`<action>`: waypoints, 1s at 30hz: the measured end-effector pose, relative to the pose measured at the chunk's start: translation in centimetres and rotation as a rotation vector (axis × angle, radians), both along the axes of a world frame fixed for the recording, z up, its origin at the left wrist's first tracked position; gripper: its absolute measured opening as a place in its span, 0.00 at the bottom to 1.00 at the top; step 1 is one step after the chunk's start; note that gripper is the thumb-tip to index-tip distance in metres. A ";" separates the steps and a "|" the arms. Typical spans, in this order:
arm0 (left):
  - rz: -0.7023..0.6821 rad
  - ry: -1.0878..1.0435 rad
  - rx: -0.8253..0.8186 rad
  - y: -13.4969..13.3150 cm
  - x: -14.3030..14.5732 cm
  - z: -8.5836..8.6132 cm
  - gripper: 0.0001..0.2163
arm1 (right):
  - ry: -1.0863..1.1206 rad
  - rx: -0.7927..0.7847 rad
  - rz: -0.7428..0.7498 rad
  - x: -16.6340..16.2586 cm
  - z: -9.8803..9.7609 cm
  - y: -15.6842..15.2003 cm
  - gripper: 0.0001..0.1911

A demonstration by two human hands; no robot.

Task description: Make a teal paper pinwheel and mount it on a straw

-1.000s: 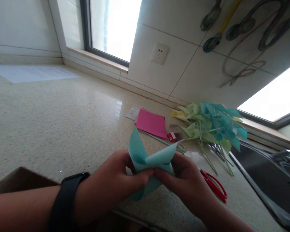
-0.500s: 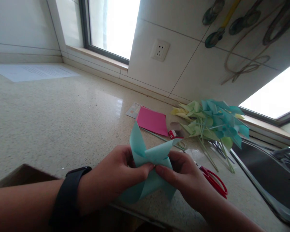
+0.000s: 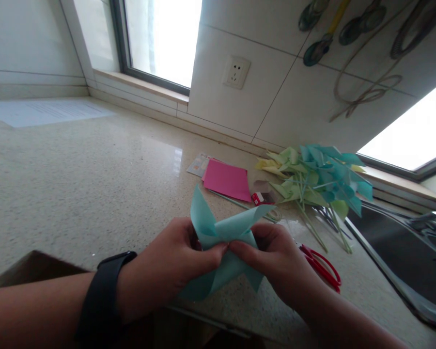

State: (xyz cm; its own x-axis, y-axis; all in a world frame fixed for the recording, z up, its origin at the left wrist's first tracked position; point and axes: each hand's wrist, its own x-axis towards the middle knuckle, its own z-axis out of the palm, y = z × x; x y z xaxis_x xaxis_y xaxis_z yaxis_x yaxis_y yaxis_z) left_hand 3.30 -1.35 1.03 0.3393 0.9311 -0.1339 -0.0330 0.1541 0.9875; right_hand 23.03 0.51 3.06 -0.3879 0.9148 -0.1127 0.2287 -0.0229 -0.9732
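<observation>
Between my two hands is a light teal paper pinwheel, its blades curled in toward the centre. My left hand, with a dark watch on the wrist, grips it from the left, thumb pressed at the middle. From the right, my right hand pinches it, and the two thumb tips meet over the centre. My other fingers are mostly hidden behind the paper. Red-handled scissors lie just beyond my right hand, their blades partly covered.
Pink paper sheets lie on the speckled counter, beside a small red-and-white box. Several finished pinwheels on sticks are heaped at the right, near the sink. A printed sheet lies far left.
The thumbs have drawn closer together over the pinwheel's centre. The view has shifted slightly; the paper stays in both hands.
</observation>
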 end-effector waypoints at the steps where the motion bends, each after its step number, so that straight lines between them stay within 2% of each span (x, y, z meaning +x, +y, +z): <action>1: 0.001 0.003 0.006 0.0 0.0 0.0 0.11 | -0.011 0.005 -0.010 0.0 0.0 0.0 0.15; 10: -0.010 -0.054 -0.003 0.2 -0.2 0.4 0.10 | 0.040 -0.009 0.022 -0.3 0.2 0.0 0.10; 18: -0.090 -0.193 -0.105 0.5 -0.6 0.2 0.12 | 0.014 -0.003 -0.046 0.4 -0.1 0.7 0.11; 24: -0.144 -0.350 -0.188 1.0 -0.7 0.3 0.15 | 0.073 -0.087 -0.105 0.7 -0.5 1.2 0.13; 30: -0.167 -0.375 -0.198 1.3 -0.9 0.2 0.14 | 0.048 -0.028 -0.079 0.7 -0.5 1.1 0.14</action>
State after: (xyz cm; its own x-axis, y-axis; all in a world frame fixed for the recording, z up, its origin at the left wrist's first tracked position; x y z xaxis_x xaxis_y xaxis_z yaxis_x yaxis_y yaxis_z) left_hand 2.36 -0.09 1.26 0.5414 0.8285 -0.1432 -0.3411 0.3721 0.8632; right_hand 23.74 1.66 2.54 -0.3208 0.9393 -0.1218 0.1779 -0.0666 -0.9818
